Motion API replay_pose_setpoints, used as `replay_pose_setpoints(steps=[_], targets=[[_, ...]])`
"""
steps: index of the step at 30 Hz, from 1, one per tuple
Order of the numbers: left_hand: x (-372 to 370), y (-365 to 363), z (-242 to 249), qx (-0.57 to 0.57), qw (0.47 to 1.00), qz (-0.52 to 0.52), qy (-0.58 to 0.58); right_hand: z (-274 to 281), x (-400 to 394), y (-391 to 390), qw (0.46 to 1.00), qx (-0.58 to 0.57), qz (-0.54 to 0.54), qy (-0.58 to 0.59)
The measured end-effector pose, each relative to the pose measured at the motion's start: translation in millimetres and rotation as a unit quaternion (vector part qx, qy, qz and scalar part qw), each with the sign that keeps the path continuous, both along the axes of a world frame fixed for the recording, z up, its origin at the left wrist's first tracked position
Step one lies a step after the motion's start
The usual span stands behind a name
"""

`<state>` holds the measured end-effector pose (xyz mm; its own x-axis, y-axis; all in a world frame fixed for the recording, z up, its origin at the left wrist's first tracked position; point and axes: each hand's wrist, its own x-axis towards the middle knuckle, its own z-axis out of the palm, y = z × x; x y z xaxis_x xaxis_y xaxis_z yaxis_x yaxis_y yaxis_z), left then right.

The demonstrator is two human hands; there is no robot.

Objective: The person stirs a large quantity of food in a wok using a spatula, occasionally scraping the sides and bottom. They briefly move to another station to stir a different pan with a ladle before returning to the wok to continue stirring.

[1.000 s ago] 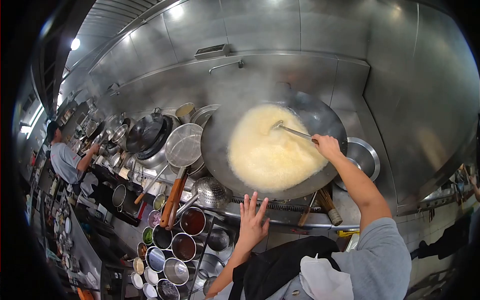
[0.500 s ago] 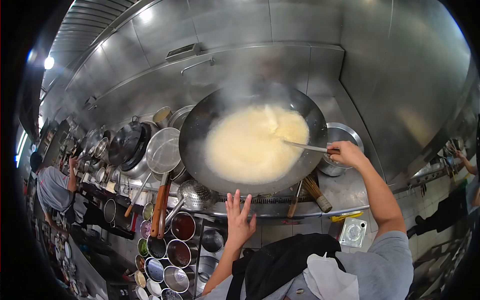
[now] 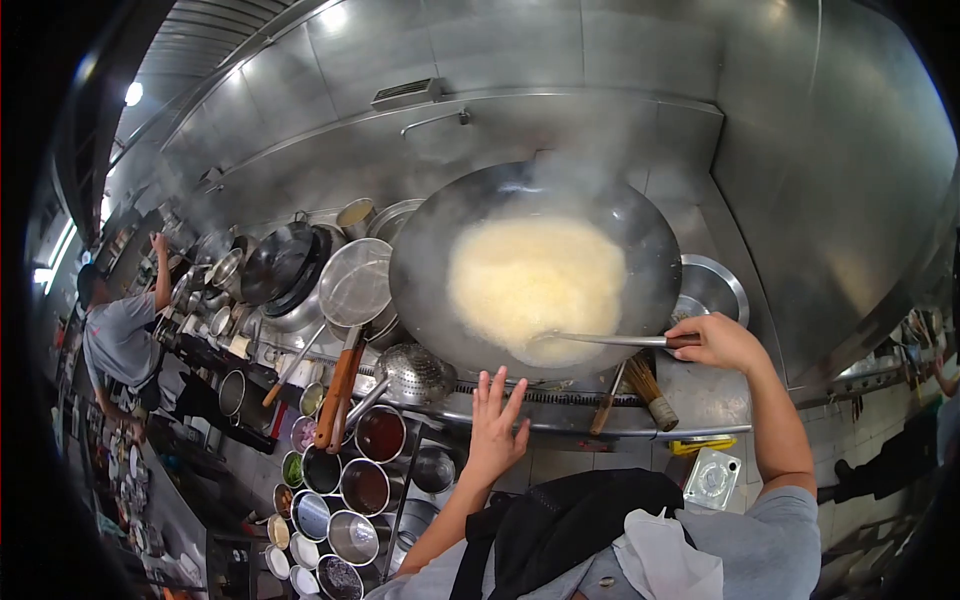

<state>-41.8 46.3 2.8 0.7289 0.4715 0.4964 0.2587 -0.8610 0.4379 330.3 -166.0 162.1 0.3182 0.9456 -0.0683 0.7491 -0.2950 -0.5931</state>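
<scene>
Steam rises from a big dark wok (image 3: 440,320) that holds pale yellow, foamy liquid (image 3: 535,275). My right hand (image 3: 715,342) is closed round the brown handle of a metal wok ladle (image 3: 625,340) at the wok's right side. The ladle's shaft reaches left over the near part of the wok, and its head is mostly hidden in the foam. My left hand (image 3: 495,430) is spread open with fingers raised, fingertips right at the wok's near rim, holding nothing.
Left of the wok are a mesh strainer (image 3: 356,283) and a perforated scoop (image 3: 416,373). Sauce pots (image 3: 381,434) stand below them. A bamboo brush (image 3: 650,395) lies near the front edge, and a metal bowl (image 3: 735,285) sits right. Another person (image 3: 125,335) stands far left.
My right hand has brought the ladle down and nearer me, from the wok's middle to its near side. My left hand stays open by the rim. The view has shifted slightly.
</scene>
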Motion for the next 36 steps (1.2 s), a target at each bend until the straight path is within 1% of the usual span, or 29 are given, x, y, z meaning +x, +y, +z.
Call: replay_pose_setpoints(steps=[2, 4, 6, 7, 11, 13, 14, 17, 18, 20, 22, 27, 30, 32, 34, 36], targets=[[-2, 0, -1, 0.003, 1.0, 0.007, 0.005, -14, -9, 27, 1.0, 0.021, 0.014, 0.019], [-3, 0, -1, 0.011, 1.0, 0.003, 0.008, -42, -10, 61, 0.999, 0.033, 0.02, 0.034], [-2, 0, -1, 0.014, 1.0, 0.009, 0.011, -57, -15, 101, 0.998, 0.037, 0.032, -0.043], [-2, 0, 0, 0.014, 1.0, 0.01, 0.013, -71, -15, 122, 0.997, 0.049, 0.026, -0.053], [-4, -1, 1, 0.017, 0.999, 0.015, 0.028, -96, -22, 191, 0.995, 0.072, -0.012, -0.067], [-3, -1, 1, 0.019, 0.999, 0.017, 0.031, -110, -19, 222, 0.99, 0.108, -0.048, -0.082], [-3, -1, 2, 0.019, 0.999, 0.019, 0.033, -114, -17, 233, 0.99, 0.109, -0.048, -0.081], [-4, -3, 2, 0.02, 0.999, 0.021, 0.035, -120, -10, 255, 0.982, 0.092, -0.106, -0.126], [-4, -2, 2, 0.022, 0.999, 0.019, 0.036, -116, -7, 254, 0.982, 0.093, -0.108, -0.125], [-5, -1, 1, 0.022, 0.999, 0.02, 0.04, -109, 0, 248, 0.977, 0.056, -0.147, -0.146], [-5, 0, 0, 0.021, 0.999, 0.016, 0.037, -107, 14, 236, 0.977, 0.05, -0.15, -0.141], [-5, 2, -1, 0.007, 0.999, 0.004, 0.033, -95, 30, 173, 0.982, 0.018, -0.138, -0.129], [-5, 4, 2, -0.005, 0.999, -0.011, 0.033, -81, 18, 132, 0.985, 0.003, -0.135, -0.104], [-5, 6, 2, -0.017, 0.999, -0.02, 0.02, -86, 16, 109, 0.993, 0.001, -0.095, -0.065], [-6, 8, -1, -0.023, 0.999, -0.036, 0.023, -75, -2, 82, 0.994, 0.002, -0.101, -0.044], [-7, 10, -3, -0.01, 0.999, -0.034, 0.021, -66, -18, 57, 0.996, 0.001, -0.084, -0.002]])
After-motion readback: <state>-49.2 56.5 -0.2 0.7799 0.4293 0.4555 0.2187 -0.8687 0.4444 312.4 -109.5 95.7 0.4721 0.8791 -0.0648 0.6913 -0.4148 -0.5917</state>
